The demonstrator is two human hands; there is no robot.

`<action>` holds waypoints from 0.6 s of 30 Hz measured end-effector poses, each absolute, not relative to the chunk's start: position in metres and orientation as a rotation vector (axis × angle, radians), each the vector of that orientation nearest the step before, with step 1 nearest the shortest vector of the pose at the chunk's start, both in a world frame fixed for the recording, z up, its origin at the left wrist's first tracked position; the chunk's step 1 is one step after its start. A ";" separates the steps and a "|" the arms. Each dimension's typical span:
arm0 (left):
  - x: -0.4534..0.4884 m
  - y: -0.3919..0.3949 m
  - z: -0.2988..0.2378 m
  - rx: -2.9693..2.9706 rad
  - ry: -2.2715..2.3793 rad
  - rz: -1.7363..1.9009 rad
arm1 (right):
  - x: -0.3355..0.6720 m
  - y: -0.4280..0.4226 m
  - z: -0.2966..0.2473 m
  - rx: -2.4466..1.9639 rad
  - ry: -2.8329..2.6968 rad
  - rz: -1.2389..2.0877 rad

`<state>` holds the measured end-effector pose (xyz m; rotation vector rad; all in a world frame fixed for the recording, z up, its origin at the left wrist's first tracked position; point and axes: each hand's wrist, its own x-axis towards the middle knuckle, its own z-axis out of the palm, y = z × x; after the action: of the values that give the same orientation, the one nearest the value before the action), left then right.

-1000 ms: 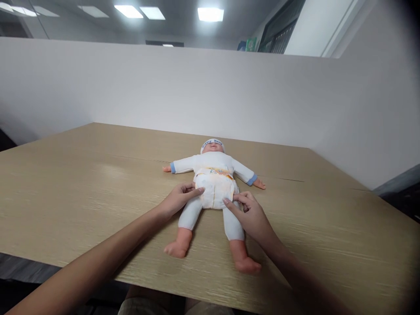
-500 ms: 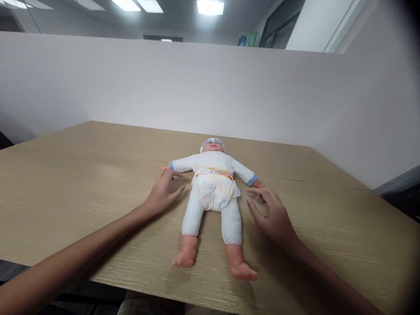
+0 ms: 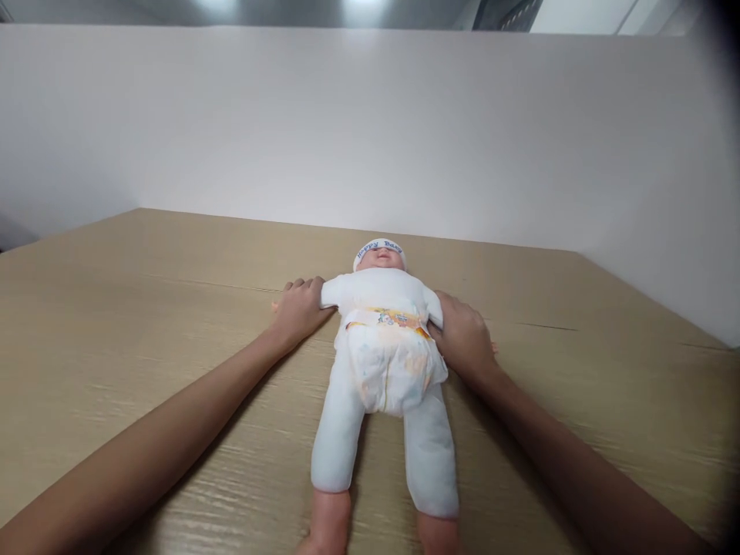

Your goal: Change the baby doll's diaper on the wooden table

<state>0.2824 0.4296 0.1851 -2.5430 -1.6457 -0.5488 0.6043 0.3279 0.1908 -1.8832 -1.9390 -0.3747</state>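
Observation:
A baby doll [image 3: 381,289] in a white suit lies on its back, its head toward the wall and its feet toward me. A white diaper [image 3: 393,362] with an orange patterned waistband is around its hips. My left hand [image 3: 301,308] is wrapped round the doll's arm on the left side of the view. Round the other arm, on the right, my right hand [image 3: 465,335] is closed. Only the tips of the doll's hands show past mine. The lower ends of its feet are cut off by the frame.
The doll lies on a wide wooden table [image 3: 144,331] with thin seams across its far part. A plain pale wall or partition [image 3: 289,131] rises behind the table's far edge. Ceiling lights [image 3: 364,9] show above it.
Both my hands have moved from beside the doll onto its arms and closed round them. The doll now appears larger and nearer, and the view has tilted down.

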 end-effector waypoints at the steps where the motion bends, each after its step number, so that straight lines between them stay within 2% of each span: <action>1: 0.284 0.429 0.187 -2.536 -1.662 -0.511 | 0.603 0.327 0.194 -1.889 -1.926 -0.339; 5: 0.294 0.413 0.205 -2.546 -1.807 -0.418 | 0.585 0.321 0.215 -2.059 -1.788 -0.124; 9: 0.290 0.366 0.230 -2.720 -1.957 -0.570 | 0.568 0.295 0.243 -2.153 -1.637 0.071; 15: 0.244 0.225 0.265 -2.866 -1.908 -0.880 | 0.574 0.199 0.274 -1.875 -1.581 0.372; 18: 0.232 0.141 0.259 -2.964 -1.905 -1.058 | 0.574 0.139 0.282 -1.730 -1.622 0.452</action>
<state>0.2323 0.1413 0.2593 -2.9642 -1.9053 -1.0578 0.5741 0.1392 0.2818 -1.7305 -1.6219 0.4518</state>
